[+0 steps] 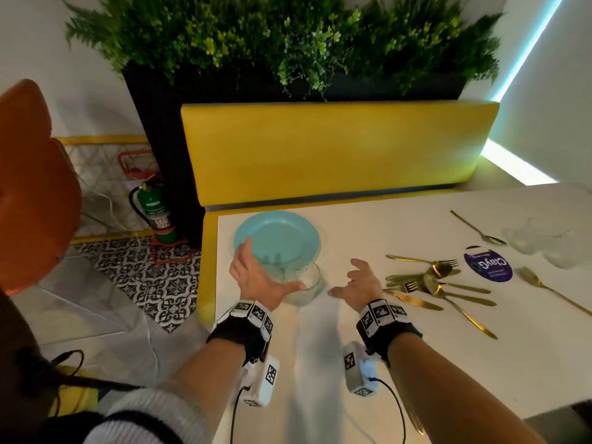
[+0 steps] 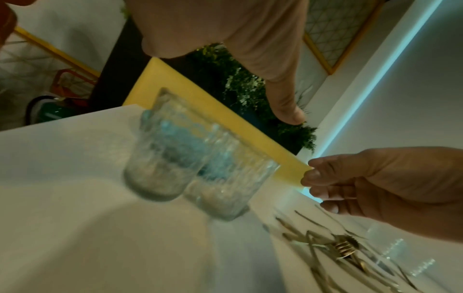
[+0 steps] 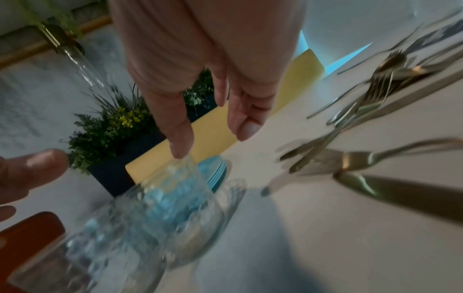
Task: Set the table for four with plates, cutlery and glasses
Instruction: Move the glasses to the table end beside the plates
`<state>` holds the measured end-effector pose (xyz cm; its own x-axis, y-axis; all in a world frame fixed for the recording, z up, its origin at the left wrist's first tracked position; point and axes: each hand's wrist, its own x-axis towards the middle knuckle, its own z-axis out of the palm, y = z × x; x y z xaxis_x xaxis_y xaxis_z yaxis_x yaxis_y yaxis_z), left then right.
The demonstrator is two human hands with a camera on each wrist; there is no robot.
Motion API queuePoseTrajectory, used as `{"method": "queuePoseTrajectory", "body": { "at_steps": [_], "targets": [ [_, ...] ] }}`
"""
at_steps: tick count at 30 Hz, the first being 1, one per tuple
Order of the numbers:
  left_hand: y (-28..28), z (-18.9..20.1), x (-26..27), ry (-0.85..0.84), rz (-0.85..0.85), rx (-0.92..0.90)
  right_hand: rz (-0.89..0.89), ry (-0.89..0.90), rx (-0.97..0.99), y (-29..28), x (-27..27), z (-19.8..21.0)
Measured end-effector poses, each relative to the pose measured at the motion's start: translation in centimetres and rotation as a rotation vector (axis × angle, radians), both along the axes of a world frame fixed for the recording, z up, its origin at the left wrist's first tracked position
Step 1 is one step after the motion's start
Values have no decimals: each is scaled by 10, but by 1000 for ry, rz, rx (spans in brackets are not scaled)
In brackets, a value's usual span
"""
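A white table stands against a yellow bench, with a planter of greenery behind the bench and patterned floor tiles and a green extinguisher to its left. A round sticker right of the cutlery reads "ClayG", the rest too small to read. Turquoise plates sit at the table's far left corner; two ribbed glasses stand touching just in front of them. Gold cutlery lies heaped right of the glasses, more glasses beyond it. The left hand is spread, its thumb seemingly at a glass. The right hand hovers beside them, fingers loosely apart, holding nothing.
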<state>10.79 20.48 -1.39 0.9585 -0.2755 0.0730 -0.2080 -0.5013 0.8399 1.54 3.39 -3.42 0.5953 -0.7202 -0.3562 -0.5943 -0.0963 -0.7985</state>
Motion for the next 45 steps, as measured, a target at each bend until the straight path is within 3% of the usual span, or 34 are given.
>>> {"method": "queuePoseTrajectory", "body": {
  "at_steps": [7, 13, 17, 22, 29, 38, 45],
  "targets": [
    [-86, 57, -14, -13, -269, 20, -145, -47, -93, -64, -66, 70],
    [-190, 67, -61, 52, -538, 7, -317, 23, -194, -158, -134, 82],
    [-267, 63, -92, 137, -600, 20, -438, 93, -225, -239, -175, 67],
    [-376, 50, -124, 291, -676, 105, -603, 109, -116, -340, -223, 41],
    [-511, 14, -149, 309, -805, 315, -712, 204, -36, -451, -273, 2],
    [-614, -28, -170, 324, -782, 341, -693, 179, 80, -520, -278, -27],
    [-651, -49, -180, 339, -740, 303, -602, 177, -40, -537, -265, -43]
  ]
}}
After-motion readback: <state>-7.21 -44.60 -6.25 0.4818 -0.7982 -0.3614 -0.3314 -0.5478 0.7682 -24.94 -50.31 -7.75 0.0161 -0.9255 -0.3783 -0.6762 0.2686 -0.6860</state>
